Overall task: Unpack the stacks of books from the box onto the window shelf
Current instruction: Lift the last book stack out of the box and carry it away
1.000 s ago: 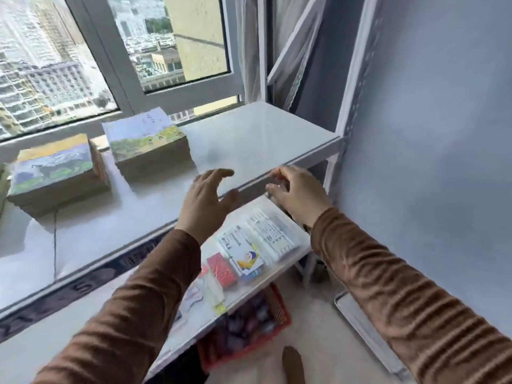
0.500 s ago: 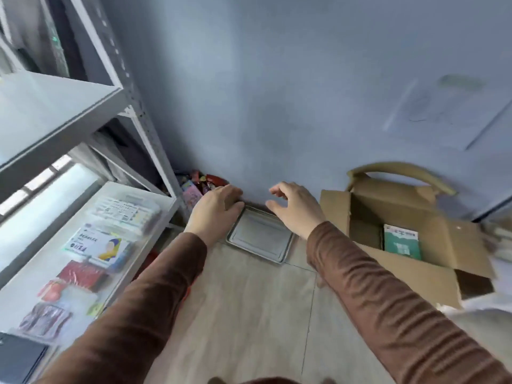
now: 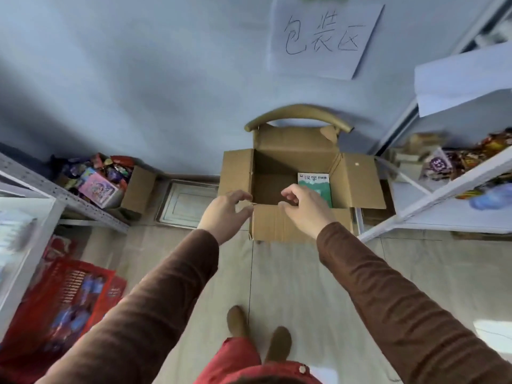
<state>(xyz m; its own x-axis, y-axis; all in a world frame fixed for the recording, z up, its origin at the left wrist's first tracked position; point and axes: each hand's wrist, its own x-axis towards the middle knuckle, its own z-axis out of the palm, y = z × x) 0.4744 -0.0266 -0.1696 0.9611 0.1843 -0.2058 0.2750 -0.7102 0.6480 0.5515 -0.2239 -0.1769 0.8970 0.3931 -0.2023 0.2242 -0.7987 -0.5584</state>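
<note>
An open cardboard box (image 3: 357, 184) sits on a chair against the blue wall, its flaps spread out. Inside, at the right, lies a green and white book stack (image 3: 314, 180); the left part of the box floor looks bare. My left hand (image 3: 224, 210) hovers at the box's near left corner, fingers curled and apart, holding nothing. My right hand (image 3: 304, 206) reaches over the near flap toward the books, fingers loosely spread and empty. The window shelf is out of view.
A metal tray (image 3: 188, 202) lies on the floor left of the box. A white rack (image 3: 91, 212) at left holds a box of colourful packets (image 3: 99, 178). A red basket (image 3: 63, 295) sits lower left. Another white rack (image 3: 443, 195) with snacks stands right. My feet (image 3: 257, 333) are on the tile floor.
My view has swung right from the window shelf, with book stacks on it, to the box. Both empty hands have moved from the shelf edge to the box's near rim.
</note>
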